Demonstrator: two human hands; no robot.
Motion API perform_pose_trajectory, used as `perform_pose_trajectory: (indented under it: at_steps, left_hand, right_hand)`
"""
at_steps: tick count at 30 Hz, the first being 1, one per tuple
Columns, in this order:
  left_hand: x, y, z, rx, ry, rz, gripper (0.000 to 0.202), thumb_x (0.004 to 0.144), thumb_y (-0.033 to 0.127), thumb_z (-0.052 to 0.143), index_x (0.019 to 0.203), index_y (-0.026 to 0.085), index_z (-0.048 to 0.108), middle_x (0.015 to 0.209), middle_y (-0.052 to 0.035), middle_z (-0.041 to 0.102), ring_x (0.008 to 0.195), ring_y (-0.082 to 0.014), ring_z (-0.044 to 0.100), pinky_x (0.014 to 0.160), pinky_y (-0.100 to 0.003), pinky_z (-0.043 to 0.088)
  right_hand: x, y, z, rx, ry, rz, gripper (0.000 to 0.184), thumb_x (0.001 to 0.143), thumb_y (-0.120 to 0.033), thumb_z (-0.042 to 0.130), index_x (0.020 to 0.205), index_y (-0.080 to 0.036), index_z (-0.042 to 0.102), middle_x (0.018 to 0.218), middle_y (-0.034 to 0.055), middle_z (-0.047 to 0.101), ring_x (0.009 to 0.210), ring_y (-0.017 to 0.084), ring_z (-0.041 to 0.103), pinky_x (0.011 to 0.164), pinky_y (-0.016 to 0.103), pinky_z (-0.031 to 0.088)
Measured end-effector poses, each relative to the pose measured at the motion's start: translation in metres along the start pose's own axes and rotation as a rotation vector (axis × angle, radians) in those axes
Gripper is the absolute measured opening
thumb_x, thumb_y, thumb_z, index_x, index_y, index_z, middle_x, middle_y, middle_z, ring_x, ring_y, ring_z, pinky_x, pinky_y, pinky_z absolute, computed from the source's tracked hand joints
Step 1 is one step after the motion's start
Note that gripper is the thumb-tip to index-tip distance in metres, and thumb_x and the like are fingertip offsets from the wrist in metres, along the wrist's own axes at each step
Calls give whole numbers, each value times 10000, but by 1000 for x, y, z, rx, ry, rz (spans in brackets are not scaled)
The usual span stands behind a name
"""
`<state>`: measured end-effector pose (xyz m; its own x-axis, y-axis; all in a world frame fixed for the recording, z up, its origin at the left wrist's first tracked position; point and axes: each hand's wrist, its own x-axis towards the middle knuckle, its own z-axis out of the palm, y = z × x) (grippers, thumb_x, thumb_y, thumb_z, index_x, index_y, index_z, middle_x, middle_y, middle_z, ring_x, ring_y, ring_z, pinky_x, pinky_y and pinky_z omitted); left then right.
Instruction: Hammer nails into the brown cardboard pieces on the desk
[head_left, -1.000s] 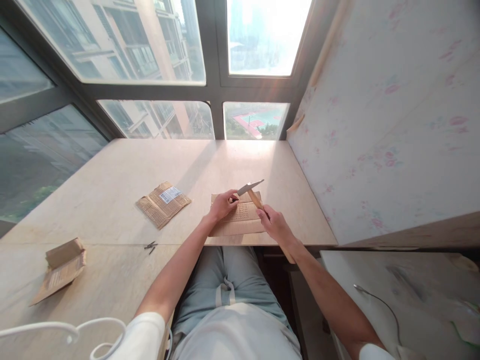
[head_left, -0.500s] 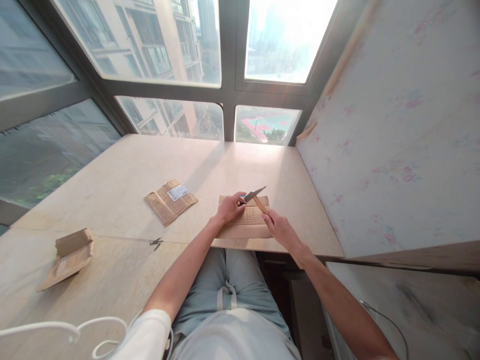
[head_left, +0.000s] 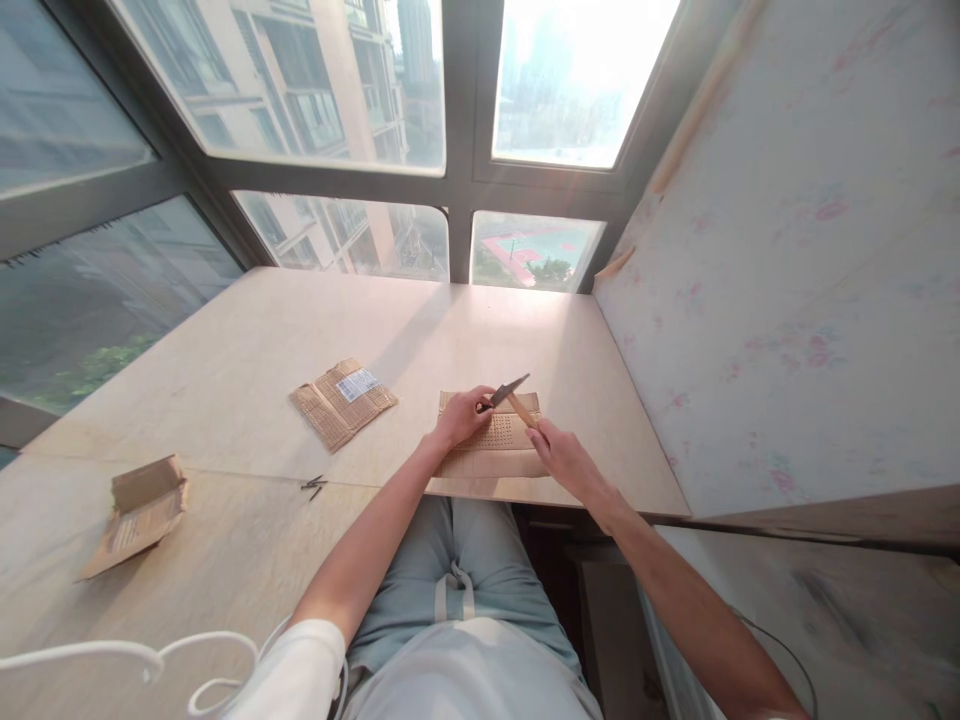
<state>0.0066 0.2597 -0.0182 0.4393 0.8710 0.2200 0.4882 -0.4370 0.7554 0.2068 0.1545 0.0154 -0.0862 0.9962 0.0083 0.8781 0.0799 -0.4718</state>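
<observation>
My right hand [head_left: 562,450] is wrapped round the wooden handle of a hammer [head_left: 521,410]. Its dark metal head slants over a flattened piece of cardboard [head_left: 517,460], with a pointed end up and to the right. The head's other end lies right by the fingers of my left hand [head_left: 463,417], which are closed in a pinch above the cardboard's left part. Whatever is between those fingers is too small to make out. Rows of small dark holes show in the middle of the cardboard, which lies at the table's front edge.
Several dark nails [head_left: 313,486] lie on the wooden table [head_left: 450,325] to the left. Behind them is a flattened cardboard piece [head_left: 341,405] with a white label. A folded cardboard piece [head_left: 142,515] and a white cable [head_left: 210,638] are farther left. Windows and a papered wall border the table.
Almost nothing differs. Both hands and the hammer keep nearly the same place over the cardboard; the view has shifted very slightly.
</observation>
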Motion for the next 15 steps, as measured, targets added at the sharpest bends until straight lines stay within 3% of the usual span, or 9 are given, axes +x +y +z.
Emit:
perform_pose_trajectory:
  at_steps: [3, 7, 15]
  left_hand:
    - [0, 1, 0, -11, -3, -5, 324, 782, 146, 637, 1098, 213, 635, 922, -14, 744, 832, -154, 681, 790, -263, 511]
    - [0, 2, -1, 2, -7, 12, 339, 766, 113, 621, 1092, 204, 637, 939, -22, 741, 839, -160, 677, 794, -269, 507]
    - [1, 2, -1, -65, -19, 22, 244, 772, 114, 606, 1001, 196, 632, 887, 3, 737, 813, -144, 669, 780, -266, 496]
  right_hand:
    - [1, 0, -1, 8, 27, 12, 295, 989, -390, 332, 886, -205, 537, 673, 42, 620, 586, 179, 570, 516, 251, 244]
    - [3, -2, -2, -13, -43, 11, 264, 975, -370, 360, 867, -209, 539, 634, 29, 599, 558, 173, 553, 509, 254, 227]
    - [-1, 1, -1, 157, 75, 5, 312, 960, -429, 348, 814, -219, 527, 629, 20, 589, 549, 173, 528, 532, 262, 287]
